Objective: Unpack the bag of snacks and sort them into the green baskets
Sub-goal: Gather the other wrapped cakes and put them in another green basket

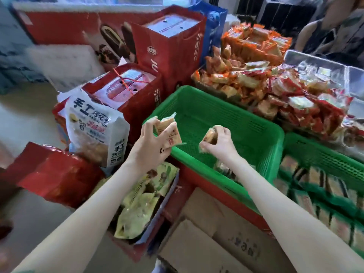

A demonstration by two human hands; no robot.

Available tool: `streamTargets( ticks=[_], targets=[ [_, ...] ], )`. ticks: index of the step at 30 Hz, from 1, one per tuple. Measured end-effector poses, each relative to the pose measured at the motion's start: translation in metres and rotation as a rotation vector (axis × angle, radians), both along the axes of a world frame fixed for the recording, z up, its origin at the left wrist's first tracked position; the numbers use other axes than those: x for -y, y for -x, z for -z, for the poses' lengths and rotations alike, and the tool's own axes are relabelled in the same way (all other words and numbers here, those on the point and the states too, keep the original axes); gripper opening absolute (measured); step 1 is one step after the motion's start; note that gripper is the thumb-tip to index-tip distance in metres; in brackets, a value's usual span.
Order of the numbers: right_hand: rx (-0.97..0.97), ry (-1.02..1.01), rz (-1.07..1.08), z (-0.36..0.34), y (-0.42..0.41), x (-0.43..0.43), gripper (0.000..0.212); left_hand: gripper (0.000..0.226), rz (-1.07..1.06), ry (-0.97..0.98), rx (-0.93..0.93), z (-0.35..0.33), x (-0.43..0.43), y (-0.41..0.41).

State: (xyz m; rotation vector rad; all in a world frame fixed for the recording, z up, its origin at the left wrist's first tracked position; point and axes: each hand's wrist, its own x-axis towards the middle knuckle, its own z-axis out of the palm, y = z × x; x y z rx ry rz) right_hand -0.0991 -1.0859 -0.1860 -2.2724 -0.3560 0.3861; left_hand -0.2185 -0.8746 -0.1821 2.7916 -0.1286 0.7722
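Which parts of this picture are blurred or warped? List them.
Head view: sharpest at the centre, where the left hand and right hand hold snack packets at the green basket; blur smears the second basket at right and the red bag lower left; wide-angle distortion stretches the forearms; light is soft, no hard shadows.

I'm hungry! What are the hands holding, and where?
The left hand pinches snack packets by their left side; the right hand grips a single packet across its top.
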Motion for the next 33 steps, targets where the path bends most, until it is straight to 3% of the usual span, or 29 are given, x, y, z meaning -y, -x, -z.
streamTargets(
  ticks=[4, 8, 12, 14, 15, 17, 19, 20, 21, 26, 30, 33],
  targets=[
    [-0.134, 0.283, -0.063, 0.048, -0.035, -0.036, 0.059, 0.063, 0.047, 0.036, -0.035, 0.019, -0.028, -0.034],
    [-0.181, 0.547, -0.222, 0.068, -0.050, -0.047, 0.050, 0.070, 0.106, 0.072, -0.079, 0.030, -0.042, -0.053],
    [-0.190, 1.110, -0.443, 0.061, -0.057, -0.046, 0.049, 0.074, 0.199, 0.109, -0.179, 0.034, -0.044, -0.068],
    [-0.140, 1.163, -0.509, 0.055, -0.057, -0.043, 0.052, 0.077, 0.248, 0.115, -0.223, 0.034, -0.042, -0.076],
    [-0.081, 1.063, -0.479, 0.052, -0.057, -0.040, 0.054, 0.079, 0.274, 0.119, -0.246, 0.033, -0.040, -0.079],
    [-0.070, 0.573, -0.271, 0.041, -0.056, -0.035, 0.053, 0.082, 0.338, 0.130, -0.306, 0.033, -0.035, -0.086],
    [-0.363, -0.107, -0.064, 0.024, -0.049, -0.033, 0.051, 0.086, 0.398, 0.158, -0.399, 0.033, -0.028, -0.093],
    [-0.506, -0.342, -0.017, 0.016, -0.045, -0.034, 0.051, 0.088, 0.418, 0.167, -0.451, 0.033, -0.023, -0.097],
    [-0.565, -0.427, -0.018, 0.011, -0.042, -0.034, 0.051, 0.089, 0.431, 0.173, -0.501, 0.032, -0.018, -0.101],
    [-0.333, -0.001, -0.063, 0.020, -0.045, -0.021, 0.044, 0.096, 0.492, 0.204, -0.760, 0.030, 0.004, -0.118],
    [-0.049, 0.918, -0.392, 0.041, -0.045, -0.010, 0.062, 0.089, 0.475, 0.046, -0.981, 0.036, 0.019, -0.131],
    [0.038, 1.081, -0.419, 0.042, -0.041, -0.011, 0.073, 0.088, 0.424, -0.002, -1.076, 0.043, 0.029, -0.136]
  ],
)
